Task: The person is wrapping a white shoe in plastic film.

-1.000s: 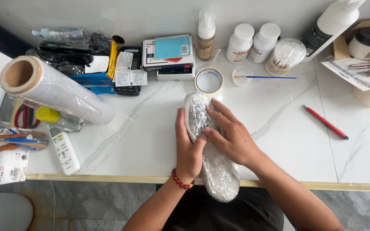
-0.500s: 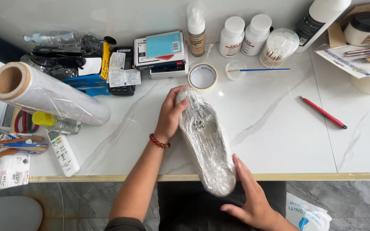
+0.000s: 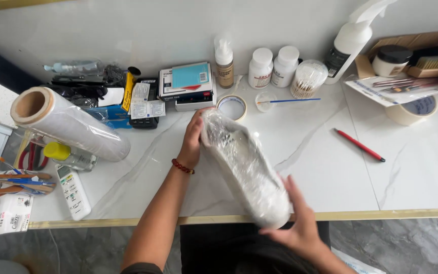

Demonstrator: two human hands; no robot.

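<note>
- Two hands hold one shoe (image 3: 244,170) wrapped in clear plastic film; it lies slantwise on the white marble table (image 3: 330,172), its near end past the table's front edge.
- The left hand (image 3: 192,139) clasps the far end of the shoe, fingers curled around it.
- The right hand (image 3: 295,223) cups the near end from below, fingers spread wide along the wrap.
- A tape ring (image 3: 231,107) sits just beyond the far end.
- A big roll of film (image 3: 69,123) lies to the left, a red pen (image 3: 360,145) to the right.

Bare forearms; red bead bracelet (image 3: 183,166) on left wrist
</note>
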